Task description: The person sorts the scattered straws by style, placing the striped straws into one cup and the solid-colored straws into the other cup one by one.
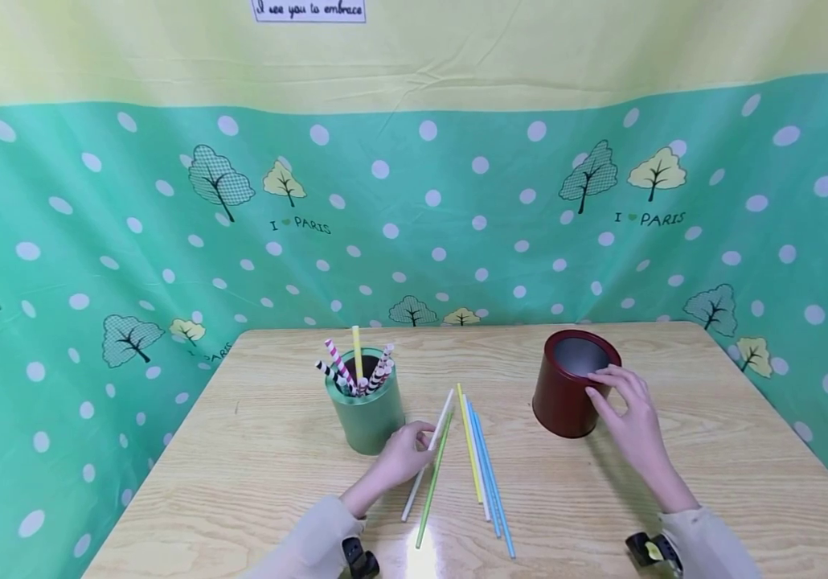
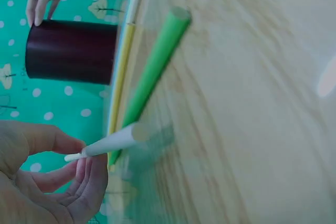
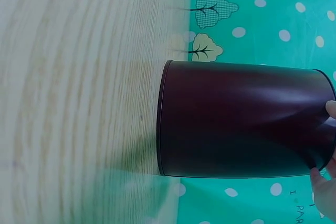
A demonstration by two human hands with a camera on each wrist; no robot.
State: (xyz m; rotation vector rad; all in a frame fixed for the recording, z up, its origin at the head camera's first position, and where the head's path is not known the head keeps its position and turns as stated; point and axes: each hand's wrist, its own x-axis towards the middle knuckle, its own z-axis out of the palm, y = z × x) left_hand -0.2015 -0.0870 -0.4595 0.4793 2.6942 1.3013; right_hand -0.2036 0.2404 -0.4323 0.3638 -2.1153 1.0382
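Note:
My left hand pinches a white straw between thumb and fingers, and in the left wrist view one end of it points toward the camera. Beside it lies a green straw on the table. My right hand holds the upper edge of a dark red cylindrical cup, which stands upright with its grey inside showing. Just behind my left hand is a green cup, holding several striped straws and a yellow straw.
Between the two cups lie a loose yellow straw, another white straw and two blue straws, roughly side by side. The wooden table backs onto a green dotted curtain.

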